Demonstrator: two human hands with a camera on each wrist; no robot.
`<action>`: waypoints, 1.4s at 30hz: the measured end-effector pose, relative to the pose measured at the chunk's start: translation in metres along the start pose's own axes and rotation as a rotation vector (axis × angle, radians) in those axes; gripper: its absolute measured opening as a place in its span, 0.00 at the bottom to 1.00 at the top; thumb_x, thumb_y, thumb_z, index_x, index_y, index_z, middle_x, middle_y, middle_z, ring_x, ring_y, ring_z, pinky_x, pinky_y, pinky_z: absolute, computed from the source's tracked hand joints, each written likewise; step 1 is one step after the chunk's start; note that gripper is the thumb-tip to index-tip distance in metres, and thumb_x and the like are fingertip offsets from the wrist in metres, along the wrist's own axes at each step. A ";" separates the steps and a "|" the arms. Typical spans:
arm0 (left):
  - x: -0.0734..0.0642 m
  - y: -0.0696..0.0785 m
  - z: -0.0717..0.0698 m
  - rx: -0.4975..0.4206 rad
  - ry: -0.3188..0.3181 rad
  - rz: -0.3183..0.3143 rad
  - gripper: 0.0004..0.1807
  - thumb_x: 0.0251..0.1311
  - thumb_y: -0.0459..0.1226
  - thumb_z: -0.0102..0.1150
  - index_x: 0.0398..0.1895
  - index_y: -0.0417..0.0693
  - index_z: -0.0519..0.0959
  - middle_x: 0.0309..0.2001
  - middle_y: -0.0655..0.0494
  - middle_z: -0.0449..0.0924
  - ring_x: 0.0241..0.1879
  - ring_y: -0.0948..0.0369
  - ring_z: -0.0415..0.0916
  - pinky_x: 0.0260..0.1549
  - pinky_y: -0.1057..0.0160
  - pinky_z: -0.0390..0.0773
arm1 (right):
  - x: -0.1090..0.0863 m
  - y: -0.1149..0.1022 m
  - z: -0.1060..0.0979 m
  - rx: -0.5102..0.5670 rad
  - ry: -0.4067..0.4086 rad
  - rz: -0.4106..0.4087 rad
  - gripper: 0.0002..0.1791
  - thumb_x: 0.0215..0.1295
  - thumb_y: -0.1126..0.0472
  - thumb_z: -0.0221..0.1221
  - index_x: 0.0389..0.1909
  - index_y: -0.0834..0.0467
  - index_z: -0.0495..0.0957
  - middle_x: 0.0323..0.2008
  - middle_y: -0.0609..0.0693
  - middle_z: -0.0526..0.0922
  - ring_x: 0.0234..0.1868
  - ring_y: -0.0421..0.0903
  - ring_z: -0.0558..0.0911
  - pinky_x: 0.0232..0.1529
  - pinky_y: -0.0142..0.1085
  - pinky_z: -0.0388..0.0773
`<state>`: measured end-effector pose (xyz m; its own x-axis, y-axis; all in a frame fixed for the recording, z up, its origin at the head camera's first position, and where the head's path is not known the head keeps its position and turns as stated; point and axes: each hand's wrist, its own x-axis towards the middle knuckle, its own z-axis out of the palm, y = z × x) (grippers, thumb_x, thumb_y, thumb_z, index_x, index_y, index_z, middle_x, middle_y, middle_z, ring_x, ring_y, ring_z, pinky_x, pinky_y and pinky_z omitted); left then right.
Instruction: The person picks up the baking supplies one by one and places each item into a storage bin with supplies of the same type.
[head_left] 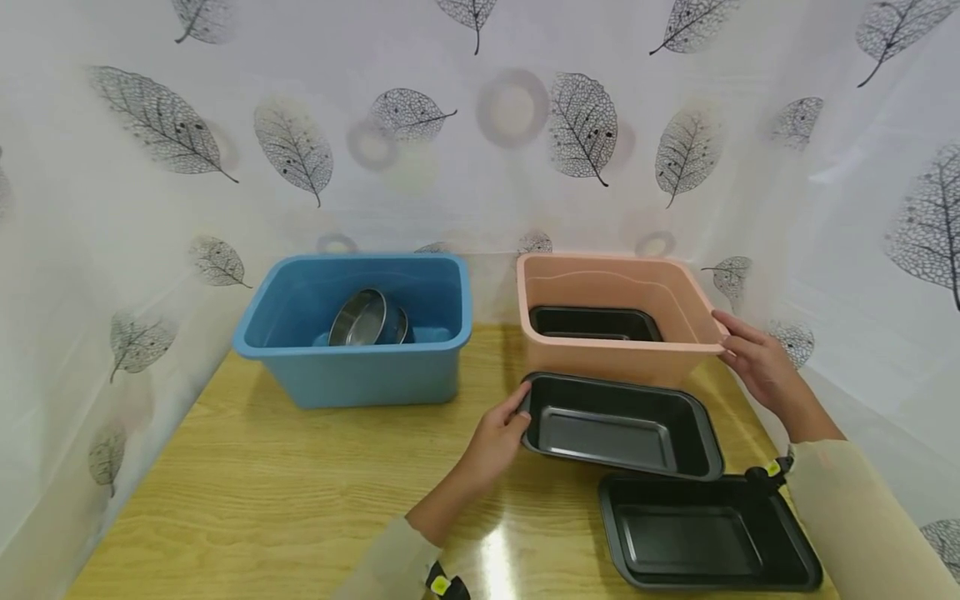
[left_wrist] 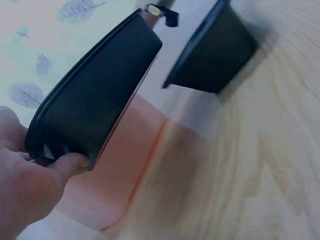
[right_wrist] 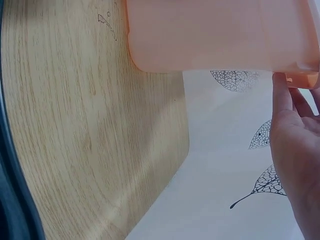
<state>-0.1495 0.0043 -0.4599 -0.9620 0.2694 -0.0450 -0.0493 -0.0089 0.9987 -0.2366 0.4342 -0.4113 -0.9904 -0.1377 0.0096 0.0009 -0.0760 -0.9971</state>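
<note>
My left hand pinches the left end of a dark loaf pan, thumb and fingers at its rim. The pan is raised in front of the peach plastic bin, its hollow side facing me. At the bin's right end, my right hand holds the rim, with the fingertips right at the corner; the right wrist view shows this hand close up. Inside the bin lies another dark pan, partly hidden by the front wall. A third dark loaf pan rests on the table below the raised one.
To the left stands a blue plastic bin with round metal tins inside. Both bins sit at the back of the wood-grain table. A white leaf-print curtain hangs behind and along both sides.
</note>
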 end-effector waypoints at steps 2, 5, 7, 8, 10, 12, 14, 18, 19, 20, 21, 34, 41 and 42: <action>-0.002 0.008 -0.002 -0.018 -0.002 0.000 0.27 0.76 0.37 0.46 0.77 0.56 0.63 0.63 0.44 0.74 0.31 0.65 0.68 0.30 0.70 0.71 | 0.000 0.000 0.000 0.000 0.001 0.000 0.34 0.79 0.66 0.47 0.80 0.57 0.48 0.82 0.51 0.37 0.55 0.25 0.76 0.54 0.20 0.77; -0.005 0.020 -0.005 -0.055 -0.005 0.008 0.27 0.77 0.37 0.45 0.77 0.57 0.63 0.63 0.42 0.73 0.35 0.59 0.72 0.33 0.67 0.76 | 0.000 0.000 0.000 -0.009 0.010 0.008 0.34 0.79 0.65 0.48 0.81 0.57 0.47 0.82 0.51 0.37 0.55 0.25 0.76 0.54 0.20 0.76; -0.006 0.029 -0.006 -0.072 -0.002 0.014 0.27 0.77 0.37 0.44 0.77 0.58 0.62 0.72 0.46 0.67 0.52 0.57 0.76 0.45 0.65 0.80 | 0.000 0.000 0.000 -0.034 0.021 0.016 0.34 0.79 0.64 0.48 0.81 0.56 0.48 0.82 0.51 0.37 0.56 0.26 0.75 0.54 0.19 0.76; -0.007 0.034 -0.007 -0.077 0.001 0.022 0.27 0.77 0.37 0.44 0.77 0.58 0.62 0.75 0.49 0.62 0.60 0.57 0.73 0.51 0.64 0.80 | 0.001 -0.001 0.000 -0.042 0.023 0.020 0.34 0.79 0.64 0.48 0.81 0.56 0.47 0.82 0.51 0.37 0.56 0.26 0.75 0.54 0.19 0.76; -0.010 0.043 -0.009 -0.070 0.011 0.022 0.27 0.77 0.38 0.44 0.77 0.59 0.61 0.76 0.51 0.61 0.57 0.55 0.75 0.50 0.63 0.80 | 0.001 -0.001 0.000 -0.071 0.034 0.031 0.34 0.79 0.62 0.49 0.81 0.55 0.48 0.82 0.51 0.38 0.56 0.27 0.74 0.53 0.19 0.76; -0.011 0.052 -0.012 -0.065 0.017 0.032 0.27 0.77 0.37 0.44 0.77 0.59 0.61 0.77 0.52 0.59 0.60 0.57 0.73 0.50 0.65 0.79 | 0.002 -0.002 0.000 -0.077 0.029 0.034 0.34 0.79 0.62 0.49 0.81 0.55 0.48 0.82 0.50 0.39 0.56 0.26 0.74 0.53 0.18 0.76; -0.011 0.062 -0.015 -0.101 0.006 0.043 0.28 0.77 0.37 0.43 0.78 0.58 0.60 0.77 0.51 0.58 0.58 0.55 0.74 0.48 0.63 0.81 | 0.003 -0.003 0.000 -0.063 0.003 0.024 0.33 0.80 0.62 0.47 0.81 0.55 0.48 0.82 0.48 0.43 0.57 0.26 0.75 0.53 0.19 0.76; -0.008 0.078 -0.023 -0.196 -0.027 0.066 0.29 0.78 0.35 0.40 0.79 0.53 0.56 0.79 0.48 0.53 0.68 0.50 0.69 0.57 0.57 0.81 | 0.004 -0.005 -0.001 -0.058 -0.033 0.016 0.33 0.80 0.63 0.46 0.81 0.55 0.48 0.82 0.44 0.43 0.57 0.23 0.74 0.53 0.18 0.76; -0.006 0.081 -0.025 -0.207 -0.021 0.075 0.29 0.78 0.35 0.40 0.80 0.52 0.56 0.79 0.47 0.53 0.68 0.48 0.69 0.57 0.55 0.80 | 0.004 -0.005 -0.001 -0.070 -0.031 0.020 0.33 0.80 0.62 0.46 0.81 0.54 0.48 0.82 0.44 0.43 0.57 0.23 0.74 0.52 0.18 0.76; -0.004 0.085 -0.026 -0.210 -0.011 0.088 0.29 0.78 0.34 0.40 0.79 0.51 0.56 0.79 0.47 0.54 0.68 0.47 0.70 0.57 0.54 0.81 | 0.004 -0.004 -0.002 -0.083 -0.025 0.025 0.33 0.80 0.62 0.47 0.81 0.54 0.48 0.82 0.43 0.42 0.56 0.22 0.73 0.52 0.18 0.75; -0.003 0.088 -0.027 -0.208 0.005 0.097 0.28 0.78 0.34 0.40 0.79 0.51 0.56 0.78 0.47 0.55 0.68 0.47 0.70 0.56 0.55 0.81 | 0.004 -0.004 -0.002 -0.100 -0.016 0.032 0.34 0.80 0.61 0.47 0.81 0.53 0.48 0.82 0.42 0.41 0.56 0.22 0.73 0.51 0.17 0.75; 0.051 0.114 -0.031 -0.113 0.114 0.080 0.28 0.78 0.36 0.41 0.79 0.58 0.58 0.77 0.54 0.59 0.69 0.58 0.70 0.56 0.55 0.81 | 0.003 -0.001 -0.006 -0.106 -0.005 0.024 0.34 0.80 0.60 0.48 0.81 0.53 0.48 0.82 0.44 0.41 0.54 0.20 0.75 0.51 0.17 0.76; 0.089 0.119 -0.028 -0.060 0.146 0.062 0.29 0.78 0.36 0.40 0.80 0.58 0.55 0.79 0.56 0.56 0.58 0.63 0.76 0.51 0.62 0.82 | 0.003 0.000 -0.005 -0.078 -0.003 0.023 0.33 0.80 0.62 0.48 0.81 0.53 0.49 0.82 0.45 0.39 0.55 0.23 0.77 0.52 0.18 0.77; 0.095 0.120 -0.028 -0.051 0.154 0.064 0.29 0.78 0.36 0.40 0.80 0.58 0.55 0.79 0.56 0.56 0.48 0.63 0.78 0.45 0.64 0.82 | 0.003 0.000 -0.005 -0.088 -0.001 0.025 0.33 0.80 0.62 0.48 0.81 0.53 0.49 0.82 0.46 0.39 0.55 0.23 0.76 0.52 0.18 0.77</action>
<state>-0.2539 0.0022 -0.3453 -0.9932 0.1162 0.0114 0.0032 -0.0711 0.9975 -0.2400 0.4385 -0.4119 -0.9901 -0.1399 -0.0154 0.0134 0.0151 -0.9998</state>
